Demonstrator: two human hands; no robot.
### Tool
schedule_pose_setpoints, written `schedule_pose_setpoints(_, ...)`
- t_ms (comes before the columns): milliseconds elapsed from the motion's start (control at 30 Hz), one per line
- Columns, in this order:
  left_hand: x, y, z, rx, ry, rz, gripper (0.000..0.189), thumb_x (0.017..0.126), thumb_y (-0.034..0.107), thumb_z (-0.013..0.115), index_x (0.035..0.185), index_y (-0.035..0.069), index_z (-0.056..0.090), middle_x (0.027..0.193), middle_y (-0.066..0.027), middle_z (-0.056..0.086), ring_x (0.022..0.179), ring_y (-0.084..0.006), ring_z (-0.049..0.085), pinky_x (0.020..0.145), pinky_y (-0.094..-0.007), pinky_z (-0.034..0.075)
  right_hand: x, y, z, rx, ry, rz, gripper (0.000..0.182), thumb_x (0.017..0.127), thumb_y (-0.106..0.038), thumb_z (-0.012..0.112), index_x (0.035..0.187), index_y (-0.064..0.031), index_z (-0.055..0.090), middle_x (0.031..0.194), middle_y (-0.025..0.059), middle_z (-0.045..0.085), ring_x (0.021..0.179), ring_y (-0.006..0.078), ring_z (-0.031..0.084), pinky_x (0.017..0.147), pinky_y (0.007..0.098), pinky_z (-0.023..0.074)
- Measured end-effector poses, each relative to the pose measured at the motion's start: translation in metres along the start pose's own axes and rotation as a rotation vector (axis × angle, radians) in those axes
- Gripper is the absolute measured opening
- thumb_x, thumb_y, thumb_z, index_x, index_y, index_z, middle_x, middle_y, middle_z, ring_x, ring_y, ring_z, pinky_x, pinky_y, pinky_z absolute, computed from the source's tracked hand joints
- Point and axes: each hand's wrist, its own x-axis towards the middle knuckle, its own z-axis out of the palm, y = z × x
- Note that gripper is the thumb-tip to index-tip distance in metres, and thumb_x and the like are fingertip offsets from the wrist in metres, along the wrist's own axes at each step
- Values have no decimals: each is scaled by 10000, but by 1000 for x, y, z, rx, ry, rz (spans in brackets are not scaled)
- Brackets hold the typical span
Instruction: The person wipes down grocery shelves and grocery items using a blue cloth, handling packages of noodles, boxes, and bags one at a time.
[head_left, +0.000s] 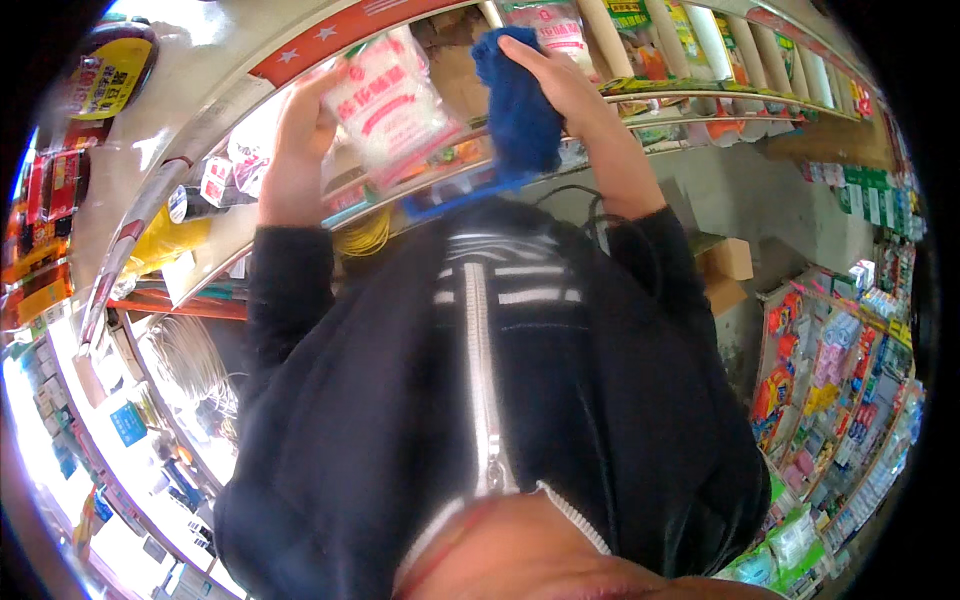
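My left hand (311, 120) grips a clear plastic bag of white granules (390, 105) by its left side. The bag has pink print and is tilted over the shelf front. To its right, my right hand (551, 79) holds a bunched dark blue cloth (521, 112), which hangs down from the fingers. Behind the cloth, a similar pink-printed bag (551, 34) stands in a shelf compartment. Between the two hands the inside of an open compartment (454, 71) shows brown cardboard.
Colourful packets (637, 37) fill divided compartments at the upper right. A red-edged shelf board (315, 41) curves past the left hand. Yellow coiled cable (365, 234) and a blue-rimmed tray (450, 196) lie below. Stocked shelves (825, 375) stand right, a cardboard box (724, 274) nearer.
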Motion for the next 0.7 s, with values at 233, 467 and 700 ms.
schedule_pose_setpoints(233,-80,-12,-14,-152,2,-51,251,899,128,564,1105,-14,562,1013,-140,655,880,-224,657,805,-359,533,182,17,45,-804,94,-709,744,833,-486,626,1396,-112,317,1426,187,364,1289,297,365,1062,432,316)
schedule_pose_setpoints(467,-114,-12,-3,-269,41,-60,328,886,126,569,1172,-26,519,1082,-157,631,932,-259,650,856,-403,524,265,82,68,-1155,352,-399,625,832,-430,580,1359,-125,439,1436,115,376,1312,350,325,1014,526,307)
schedule_pose_setpoints(700,-114,-29,-22,-334,93,-129,284,864,71,559,1131,-23,554,1017,-110,638,888,-212,633,809,-337,515,212,49,81,-1378,69,-297,493,779,-309,605,1256,-195,553,1398,66,419,1280,336,380,973,523,375)
